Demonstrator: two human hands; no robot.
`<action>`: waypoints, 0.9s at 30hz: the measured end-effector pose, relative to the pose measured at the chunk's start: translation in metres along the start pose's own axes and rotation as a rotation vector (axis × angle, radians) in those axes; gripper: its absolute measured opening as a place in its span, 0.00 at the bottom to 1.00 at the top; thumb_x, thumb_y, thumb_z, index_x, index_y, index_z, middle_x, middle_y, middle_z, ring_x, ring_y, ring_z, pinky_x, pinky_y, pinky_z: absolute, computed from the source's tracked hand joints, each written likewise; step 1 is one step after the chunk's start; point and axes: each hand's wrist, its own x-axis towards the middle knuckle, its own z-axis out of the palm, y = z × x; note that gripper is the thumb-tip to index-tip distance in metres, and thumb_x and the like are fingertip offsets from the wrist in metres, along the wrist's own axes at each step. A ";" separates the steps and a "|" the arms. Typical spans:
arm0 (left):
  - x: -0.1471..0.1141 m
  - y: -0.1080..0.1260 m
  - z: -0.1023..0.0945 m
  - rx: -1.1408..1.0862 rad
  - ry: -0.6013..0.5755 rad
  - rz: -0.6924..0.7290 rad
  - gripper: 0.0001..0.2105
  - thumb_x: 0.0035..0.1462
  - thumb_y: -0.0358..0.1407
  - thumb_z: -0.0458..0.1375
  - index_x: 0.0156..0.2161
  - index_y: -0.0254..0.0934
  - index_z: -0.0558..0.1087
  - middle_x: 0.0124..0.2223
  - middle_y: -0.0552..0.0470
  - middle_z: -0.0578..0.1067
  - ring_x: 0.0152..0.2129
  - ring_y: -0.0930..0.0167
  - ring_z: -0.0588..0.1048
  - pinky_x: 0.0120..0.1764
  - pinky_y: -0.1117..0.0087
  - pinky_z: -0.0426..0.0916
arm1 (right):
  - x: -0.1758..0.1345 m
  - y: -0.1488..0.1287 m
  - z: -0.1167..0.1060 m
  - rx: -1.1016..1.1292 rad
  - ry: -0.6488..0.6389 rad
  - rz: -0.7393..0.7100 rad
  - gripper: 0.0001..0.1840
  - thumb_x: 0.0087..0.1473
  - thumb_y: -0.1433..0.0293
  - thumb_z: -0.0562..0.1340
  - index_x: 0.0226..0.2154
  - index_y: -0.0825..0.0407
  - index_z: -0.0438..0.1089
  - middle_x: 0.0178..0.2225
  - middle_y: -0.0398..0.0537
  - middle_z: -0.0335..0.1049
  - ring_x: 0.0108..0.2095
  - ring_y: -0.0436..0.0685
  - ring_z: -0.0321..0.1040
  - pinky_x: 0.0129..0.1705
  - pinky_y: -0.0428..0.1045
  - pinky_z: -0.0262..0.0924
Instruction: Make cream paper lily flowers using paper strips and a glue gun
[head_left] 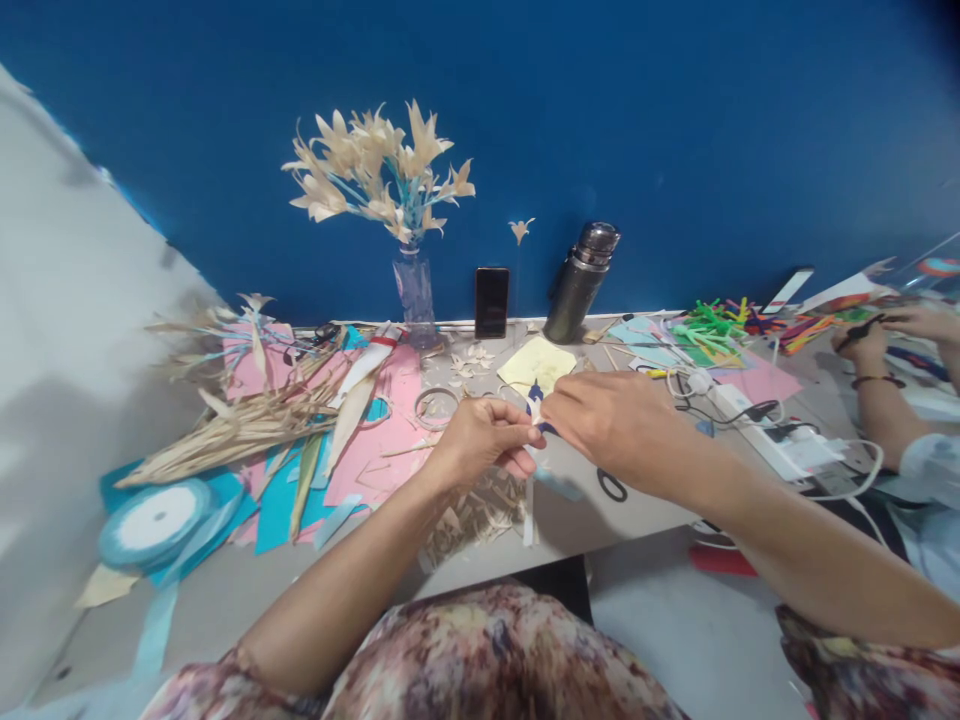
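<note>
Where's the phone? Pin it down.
Head view, near the middle: the phone stands upright by the blue wall, between the clear bottle on its left and the dark flask.

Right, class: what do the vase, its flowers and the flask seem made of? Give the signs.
Vase: likely clear plastic, glossy; see-through, with uneven, glinting sides.
Flowers: perhaps dried husk, matt; cream, papery petals with pointed tips.
Flask: apparently metal; dark, satin body with a shiny, reflective top.

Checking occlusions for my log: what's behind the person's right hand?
Beyond the right hand, a yellow sheet shows, and farther back a dark flask. The hand covers part of the tabletop, so anything lying there cannot be seen.
</note>
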 end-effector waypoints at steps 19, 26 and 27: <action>-0.005 -0.001 -0.009 -0.108 -0.138 -0.040 0.17 0.41 0.38 0.76 0.28 0.29 0.75 0.27 0.47 0.79 0.19 0.70 0.78 0.21 0.70 0.77 | -0.003 -0.007 -0.010 -0.012 0.078 -0.116 0.11 0.56 0.83 0.57 0.29 0.53 0.69 0.27 0.49 0.69 0.26 0.55 0.60 0.27 0.51 0.39; -0.010 0.000 -0.005 -0.079 -0.059 0.036 0.15 0.40 0.36 0.76 0.27 0.31 0.75 0.22 0.52 0.76 0.19 0.70 0.77 0.20 0.72 0.76 | -0.002 -0.007 -0.010 0.055 0.019 -0.097 0.10 0.57 0.82 0.58 0.32 0.53 0.71 0.30 0.48 0.71 0.28 0.55 0.62 0.26 0.50 0.41; -0.011 0.000 -0.005 -0.069 -0.047 0.049 0.16 0.39 0.37 0.76 0.26 0.30 0.75 0.22 0.51 0.76 0.19 0.70 0.77 0.20 0.72 0.76 | -0.001 -0.007 -0.009 0.070 0.024 -0.092 0.10 0.58 0.82 0.58 0.32 0.53 0.71 0.29 0.47 0.71 0.28 0.55 0.62 0.26 0.50 0.41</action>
